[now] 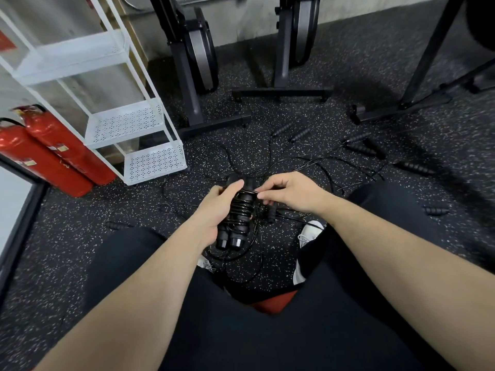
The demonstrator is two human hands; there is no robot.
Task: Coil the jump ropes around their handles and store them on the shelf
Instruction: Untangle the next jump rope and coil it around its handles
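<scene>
Item in hand: a pair of black handles point(235, 218), held side by side over the lap, gripped by the left hand point(214, 210) with fingers curled round them. The right hand point(289, 194) pinched the thin black rope point(242, 203) at the upper end of the handles; several turns were already wound on. Step judged: coiling, partway, with slack cord trailing to the floor. Next move would call for drawing that slack up and laying further turns tight, then tucking the end. Beyond, on the speckled floor point(401, 210): more loose handles point(361, 148) and tangled cords, likely to snag the slack. Left: white shelf point(155, 162), tiers apparently bare, two red fire extinguishers point(53, 156) beside it. Farthest: black exercise machines point(198, 62).
</scene>
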